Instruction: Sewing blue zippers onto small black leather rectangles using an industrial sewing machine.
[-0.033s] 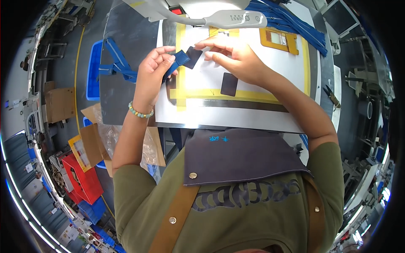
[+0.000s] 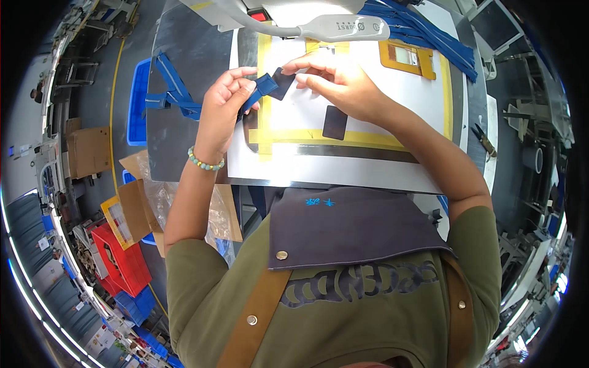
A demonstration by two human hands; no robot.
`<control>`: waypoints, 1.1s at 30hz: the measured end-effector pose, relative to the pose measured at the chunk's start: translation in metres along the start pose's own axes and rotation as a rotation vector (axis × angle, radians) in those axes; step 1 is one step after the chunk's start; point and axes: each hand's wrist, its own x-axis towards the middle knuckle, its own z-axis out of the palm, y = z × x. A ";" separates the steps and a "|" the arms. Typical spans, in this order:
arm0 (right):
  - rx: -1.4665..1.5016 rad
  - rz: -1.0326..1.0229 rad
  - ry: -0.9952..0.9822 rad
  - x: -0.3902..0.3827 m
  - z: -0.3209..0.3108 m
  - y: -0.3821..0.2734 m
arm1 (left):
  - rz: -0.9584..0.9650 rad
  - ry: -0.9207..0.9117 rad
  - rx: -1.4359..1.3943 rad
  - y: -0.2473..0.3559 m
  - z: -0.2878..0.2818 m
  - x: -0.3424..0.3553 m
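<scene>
My left hand (image 2: 222, 104), with a beaded bracelet at its wrist, pinches a folded blue fabric strip (image 2: 264, 86); more blue strips (image 2: 175, 92) trail to the left over the grey table edge. Beside the held strip is a dark rounded rectangular patch (image 2: 282, 86). My right hand (image 2: 331, 80) hovers at that patch with fingers bent and apart, fingertips near its upper corner; contact is unclear. A second dark patch (image 2: 334, 122) lies below on the white board (image 2: 380, 110) bordered with yellow tape.
A white machine arm (image 2: 342, 26) overhangs the board. A yellow frame (image 2: 408, 58), a pile of blue zipper strips (image 2: 429, 43) and cutters (image 2: 485, 140) lie around it. Left, on the floor, are a blue bin (image 2: 138, 101), cardboard boxes (image 2: 87, 153) and a red crate (image 2: 119, 264).
</scene>
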 end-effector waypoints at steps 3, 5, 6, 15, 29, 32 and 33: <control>0.069 0.093 -0.042 0.013 0.011 0.006 | -0.043 -0.070 0.037 -0.005 -0.012 0.004; 0.130 0.131 -0.085 0.020 0.016 0.012 | -0.070 -0.112 0.030 -0.004 -0.006 0.005; 0.189 0.168 -0.133 0.021 0.016 0.015 | 0.022 -0.110 0.153 -0.005 0.003 0.002; 0.323 0.051 -0.044 0.012 0.020 0.022 | -0.021 -0.234 0.374 0.001 -0.002 0.001; -0.049 -0.112 0.070 0.013 0.029 0.021 | 0.041 -0.181 0.287 -0.003 0.004 0.001; -0.293 -0.259 0.141 0.016 0.033 0.020 | 0.083 -0.106 0.382 0.000 0.013 -0.006; -0.398 -0.362 0.170 0.017 0.034 0.021 | 0.113 -0.066 0.458 0.002 0.016 -0.007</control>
